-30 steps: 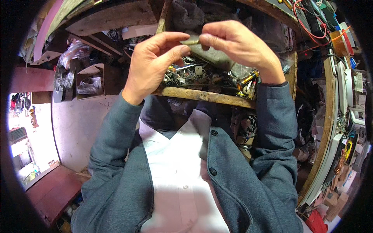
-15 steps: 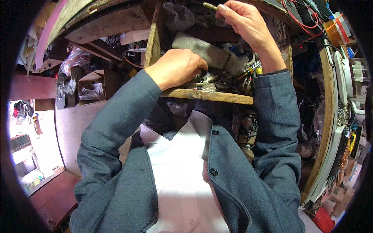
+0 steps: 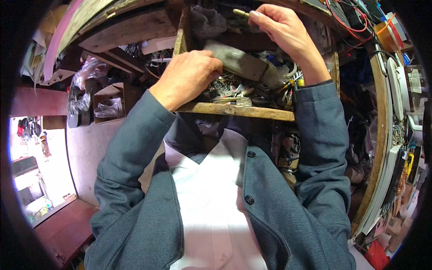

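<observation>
My right hand [image 3: 283, 31] is raised over the far right part of an open wooden drawer [image 3: 238, 110]. Between its thumb and fingers it pinches a small brass-coloured cylindrical piece [image 3: 240, 12], which points left. Over the drawer's left side is my left hand [image 3: 191, 74], its fingers curled; their tips, and anything in them, are hidden. Just right of those fingers lies a long grey block-like object [image 3: 238, 60], slightly blurred at its left end. I cannot tell whether they touch it. Below the block, small metal parts [image 3: 231, 90] fill the front of the drawer.
Yellow-handled tools [image 3: 299, 83] lie at the drawer's right side. Clear plastic wrap [image 3: 207, 20] sits at its back. On the left stands a small open cardboard box [image 3: 109, 103] with plastic inside. Red and black cables [image 3: 348, 22] hang at the far right.
My left hand has drawn back left from above the metal parts, uncovering more of them. The right hand still pinches the brass-coloured piece, almost in the same place.
</observation>
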The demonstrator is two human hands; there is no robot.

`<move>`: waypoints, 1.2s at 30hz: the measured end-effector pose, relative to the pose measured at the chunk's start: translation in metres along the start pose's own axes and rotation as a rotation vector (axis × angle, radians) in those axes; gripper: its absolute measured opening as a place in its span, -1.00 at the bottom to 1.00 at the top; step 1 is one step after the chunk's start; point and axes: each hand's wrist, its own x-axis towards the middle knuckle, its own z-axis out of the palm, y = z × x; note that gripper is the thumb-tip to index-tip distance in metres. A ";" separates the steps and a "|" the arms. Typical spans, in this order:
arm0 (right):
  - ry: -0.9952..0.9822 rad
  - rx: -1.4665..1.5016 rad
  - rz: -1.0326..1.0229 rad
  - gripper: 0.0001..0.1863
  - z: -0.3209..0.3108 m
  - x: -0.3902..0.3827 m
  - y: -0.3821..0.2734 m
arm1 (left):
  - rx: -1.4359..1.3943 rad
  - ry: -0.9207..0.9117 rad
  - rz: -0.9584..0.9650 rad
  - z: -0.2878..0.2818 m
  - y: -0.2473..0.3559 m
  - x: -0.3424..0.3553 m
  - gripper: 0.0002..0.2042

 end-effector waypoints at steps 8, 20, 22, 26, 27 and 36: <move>-0.067 -0.037 -0.033 -0.71 0.001 0.001 0.003 | -0.243 0.057 -0.051 -0.015 -0.003 -0.019 -0.87; -0.101 -0.054 0.014 -0.69 0.001 0.000 0.006 | -0.450 0.084 -0.125 -0.014 -0.002 -0.024 -0.84; -0.097 -0.041 0.007 -0.68 0.002 0.001 0.008 | -0.475 0.089 -0.135 -0.014 -0.002 -0.025 -0.84; -0.141 -0.077 0.049 -0.71 0.002 0.000 0.002 | -0.506 0.095 -0.144 -0.014 -0.001 -0.026 -0.83; -0.128 -0.083 0.049 -0.69 0.002 0.000 0.001 | -0.505 0.102 -0.139 -0.013 -0.001 -0.026 -0.82; -0.124 -0.101 0.020 -0.67 0.003 0.000 0.007 | -0.460 0.104 -0.149 -0.011 0.001 -0.026 -0.83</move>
